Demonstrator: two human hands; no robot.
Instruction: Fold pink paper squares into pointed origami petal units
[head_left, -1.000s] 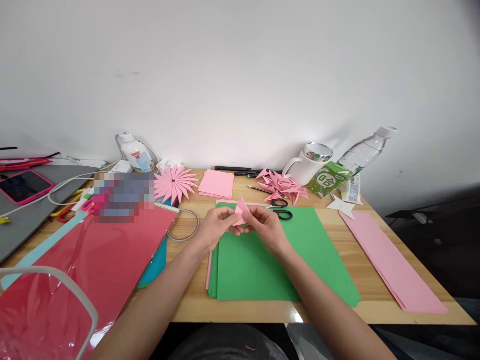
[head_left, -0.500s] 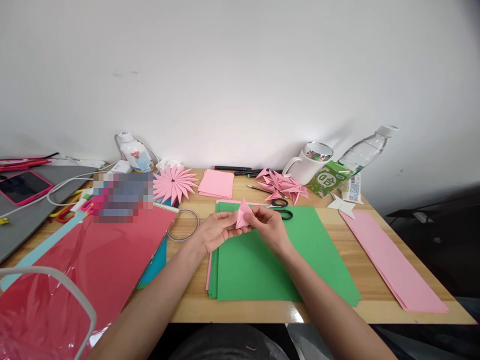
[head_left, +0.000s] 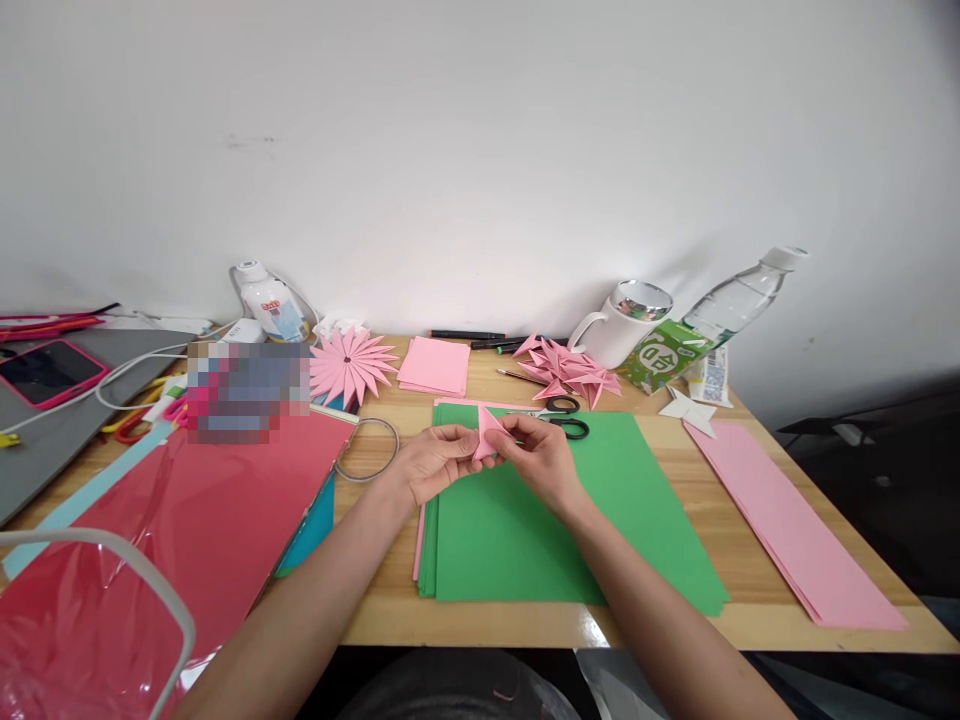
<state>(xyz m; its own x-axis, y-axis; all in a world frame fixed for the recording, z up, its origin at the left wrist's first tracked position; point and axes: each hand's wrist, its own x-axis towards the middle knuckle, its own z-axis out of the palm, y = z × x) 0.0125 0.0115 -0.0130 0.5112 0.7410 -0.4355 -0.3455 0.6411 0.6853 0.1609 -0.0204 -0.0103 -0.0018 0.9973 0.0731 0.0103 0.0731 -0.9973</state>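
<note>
A small folded pink paper piece (head_left: 487, 432) is held up between both hands above a stack of green paper sheets (head_left: 540, 530). My left hand (head_left: 435, 462) pinches its left side with thumb and fingers closed. My right hand (head_left: 536, 455) pinches its right side, fingers curled on the fold. Black-handled scissors (head_left: 564, 418) lie just behind my right hand. A heap of folded pink points (head_left: 566, 368) sits further back, and a finished pink paper flower (head_left: 350, 364) lies to the left.
A red sheet in clear plastic (head_left: 187, 520) covers the left side. Small pink squares (head_left: 433, 366), pens (head_left: 469, 337), a white mug (head_left: 619, 325), a green carton (head_left: 660, 357) and a water bottle (head_left: 739, 297) stand at the back. Long pink strips (head_left: 787, 530) lie right. A phone (head_left: 45, 370) rests far left.
The view has shifted slightly. Both hands keep the pink piece; the fingers have worked along its fold and it sits a little lower and more tucked between them.
</note>
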